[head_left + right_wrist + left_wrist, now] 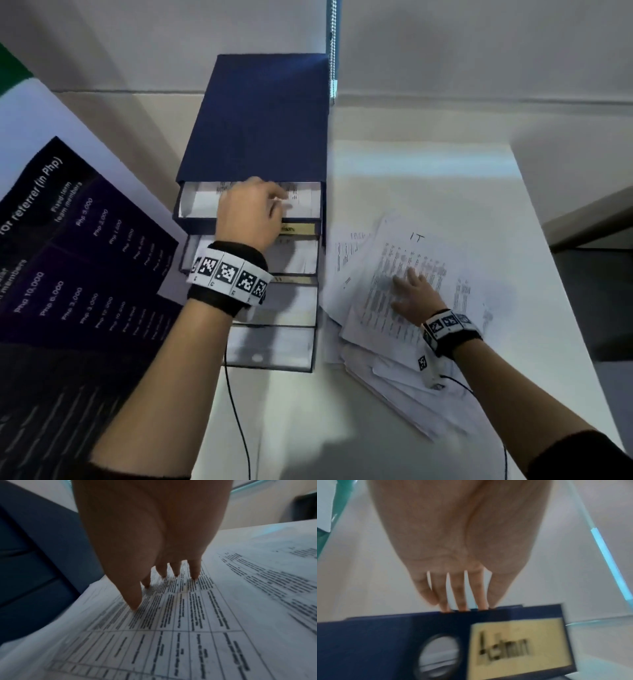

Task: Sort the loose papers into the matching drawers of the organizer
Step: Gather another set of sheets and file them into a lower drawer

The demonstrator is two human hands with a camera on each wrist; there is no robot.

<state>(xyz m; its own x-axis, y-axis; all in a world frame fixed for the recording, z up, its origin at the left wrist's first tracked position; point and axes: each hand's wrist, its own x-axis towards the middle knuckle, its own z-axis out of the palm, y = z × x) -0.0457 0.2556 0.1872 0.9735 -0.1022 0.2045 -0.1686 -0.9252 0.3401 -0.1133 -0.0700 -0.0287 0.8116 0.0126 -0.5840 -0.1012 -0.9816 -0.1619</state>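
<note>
Left hand (462,545) atop drawer's (385,635) front edge, right hand (145,534) pressing papers (188,628)

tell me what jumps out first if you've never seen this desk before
The dark blue drawer organizer stands mid-desk with its drawers pulled out stepwise; the left hand has its fingertips over the front edge of the top drawer, whose yellow label reads "Admin". To its right lies a messy pile of loose papers, and the right hand rests flat on the top sheet marked "IT".
</note>
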